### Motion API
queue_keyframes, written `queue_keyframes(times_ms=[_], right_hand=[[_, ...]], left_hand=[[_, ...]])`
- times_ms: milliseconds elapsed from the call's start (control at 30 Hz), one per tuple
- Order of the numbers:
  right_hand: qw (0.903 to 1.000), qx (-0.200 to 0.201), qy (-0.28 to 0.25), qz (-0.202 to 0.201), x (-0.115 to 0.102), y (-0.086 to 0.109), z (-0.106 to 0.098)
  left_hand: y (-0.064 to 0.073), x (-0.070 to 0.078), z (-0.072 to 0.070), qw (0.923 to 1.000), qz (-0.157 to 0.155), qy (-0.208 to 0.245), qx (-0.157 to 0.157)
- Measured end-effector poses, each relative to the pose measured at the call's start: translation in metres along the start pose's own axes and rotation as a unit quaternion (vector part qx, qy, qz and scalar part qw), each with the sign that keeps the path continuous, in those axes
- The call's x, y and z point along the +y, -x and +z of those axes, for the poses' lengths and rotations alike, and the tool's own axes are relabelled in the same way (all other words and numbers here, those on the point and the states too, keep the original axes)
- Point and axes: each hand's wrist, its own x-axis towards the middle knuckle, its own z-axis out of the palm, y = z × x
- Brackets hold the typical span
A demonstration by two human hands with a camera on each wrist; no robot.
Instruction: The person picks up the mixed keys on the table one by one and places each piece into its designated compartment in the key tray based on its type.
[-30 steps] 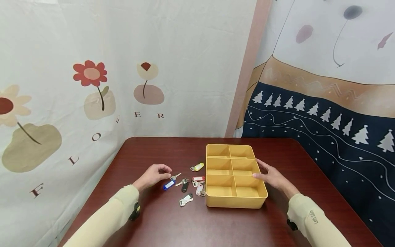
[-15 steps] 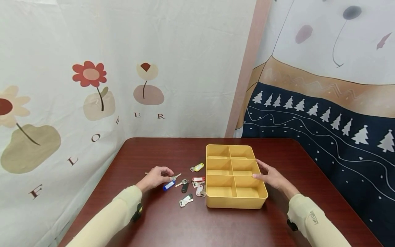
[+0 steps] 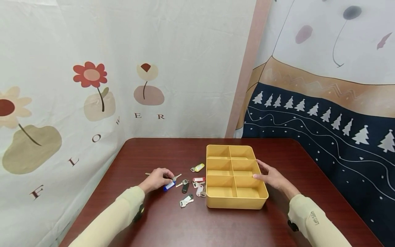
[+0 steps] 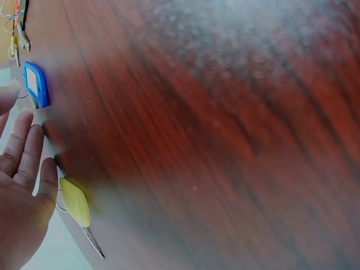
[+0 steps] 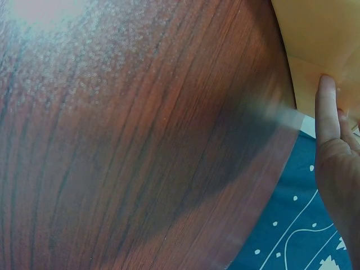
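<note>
My left hand [image 3: 158, 179] hovers low over a key with a blue tag [image 3: 169, 186], fingertips right at its ring. In the left wrist view, the thumb [image 4: 8, 99] is beside the blue tag [image 4: 36, 84], and the other fingers lie loosely extended. A yellow-tagged key [image 4: 76, 202] lies below that hand; only its tip [image 3: 147, 174] shows in the head view. My right hand [image 3: 272, 177] holds the right wall of a yellow divided box [image 3: 237, 203], thumb over the rim. A straight finger [image 5: 327, 107] lies against the outer wall [image 5: 309, 79].
Left of the box lie several tagged keys: a yellow tag [image 3: 199, 167], a red tag [image 3: 199, 179], a black tag [image 3: 185, 187], a white tag [image 3: 199, 190] and a dark-green one [image 3: 186, 200]. All rest on the dark red table [image 3: 172, 223]. Printed curtains [image 3: 191, 68] hang behind.
My left hand has moved slightly right and down, over the blue-tagged key, uncovering a key tip behind it. My right hand and the box stay in place.
</note>
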Motion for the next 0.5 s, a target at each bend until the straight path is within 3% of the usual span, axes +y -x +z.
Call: queue_keyframes(times_ms=[500], right_hand=[[1.0,-0.001,-0.007,-0.006,0.0004,0.0,0.0009]], left_hand=[[-0.0028,0.0021,0.0036,0.9961,0.035,-0.08,0.014]])
